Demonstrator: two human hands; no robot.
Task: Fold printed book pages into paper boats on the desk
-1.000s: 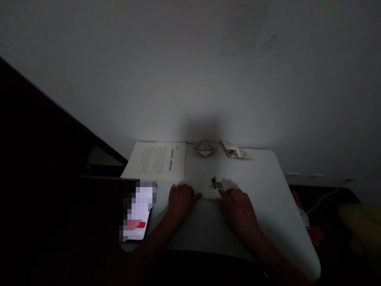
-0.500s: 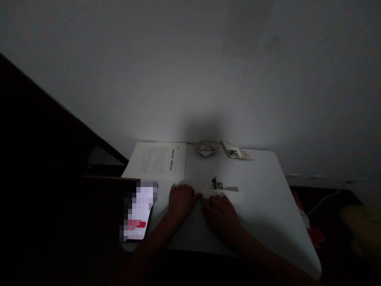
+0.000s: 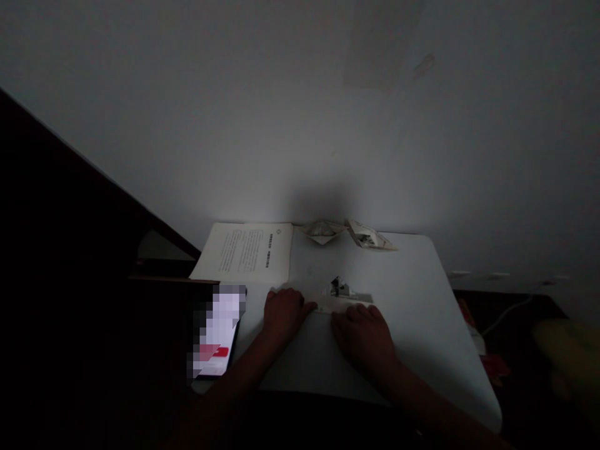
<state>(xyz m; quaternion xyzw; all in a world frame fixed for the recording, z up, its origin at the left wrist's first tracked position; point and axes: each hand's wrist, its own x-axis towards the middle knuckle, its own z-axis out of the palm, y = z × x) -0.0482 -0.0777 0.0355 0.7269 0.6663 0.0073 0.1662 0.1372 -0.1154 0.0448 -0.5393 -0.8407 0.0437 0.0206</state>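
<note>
A partly folded sheet of paper (image 3: 327, 305) lies flat on the white table, with a dark printed patch and a pointed top. My left hand (image 3: 284, 312) holds its left end, fingers curled and thumb reaching right along the near edge. At the right end, my right hand (image 3: 363, 331) has its fingers bent over the near strip, pressing it to the table. Both hands cover parts of the sheet, and dim light hides the exact finger contact. Behind it stand two folded paper boats, the left boat (image 3: 323, 232) and the right boat (image 3: 371, 237).
A printed booklet (image 3: 239, 253) lies at the table's back left. Nearer, by the left edge, is a lit phone (image 3: 218, 331), partly pixelated. The table (image 3: 412, 294) meets a pale wall (image 3: 210, 125). A white cable (image 3: 510, 309) runs beyond its right side.
My right hand has slid right along the paper's near strip, uncovering more of the middle. The strip now looks flatter. My left hand stays nearly in place.
</note>
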